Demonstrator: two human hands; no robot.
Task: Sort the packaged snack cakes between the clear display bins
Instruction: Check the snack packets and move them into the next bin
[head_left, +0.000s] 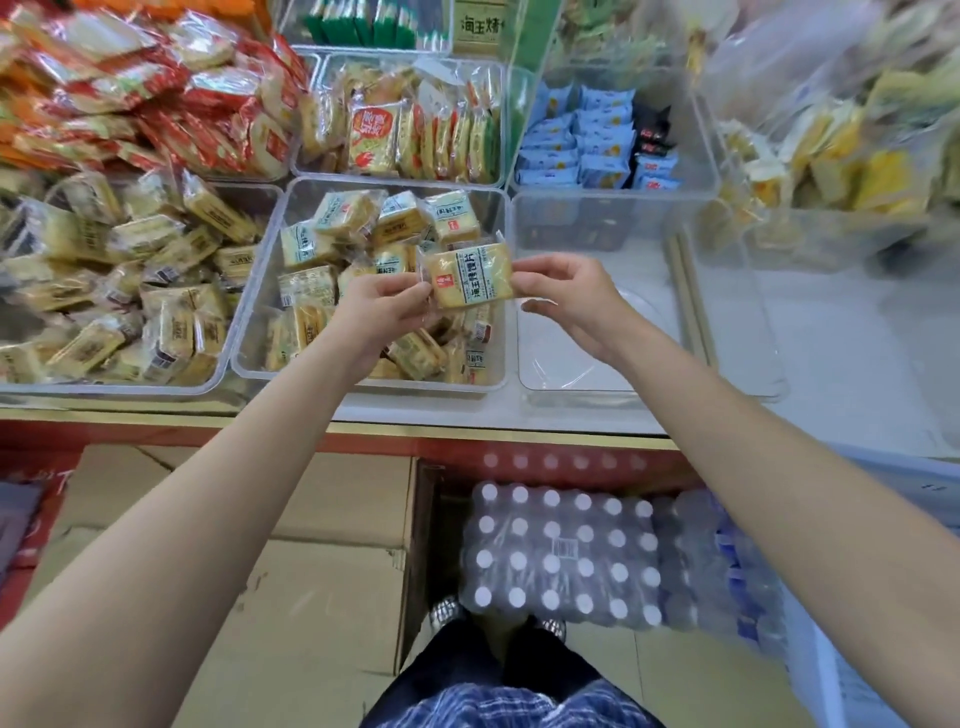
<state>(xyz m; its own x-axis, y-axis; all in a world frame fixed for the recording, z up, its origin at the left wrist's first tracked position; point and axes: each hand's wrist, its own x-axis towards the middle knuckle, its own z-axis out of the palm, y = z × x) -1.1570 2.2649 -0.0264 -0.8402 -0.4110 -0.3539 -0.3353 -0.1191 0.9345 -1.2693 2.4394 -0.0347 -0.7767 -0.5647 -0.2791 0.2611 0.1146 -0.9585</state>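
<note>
One yellow snack cake in a clear wrapper with a pale blue label (470, 276) is held up between both hands. My left hand (378, 307) pinches its left edge and my right hand (563, 297) pinches its right edge. It hovers over the right side of the middle clear bin (270, 249), which holds several of the same cakes. To the right stands a clear bin (597, 374) with nothing in it. A bin on the left (156, 387) is piled with similar yellow cakes.
Behind are a bin of orange-labelled crackers (400, 130), a bin of blue packets (597, 140), and red packets (130, 88) heaped at the back left. Below the counter edge (467, 431) sit cardboard boxes (322, 571) and a shrink-wrapped pack of bottles (561, 551).
</note>
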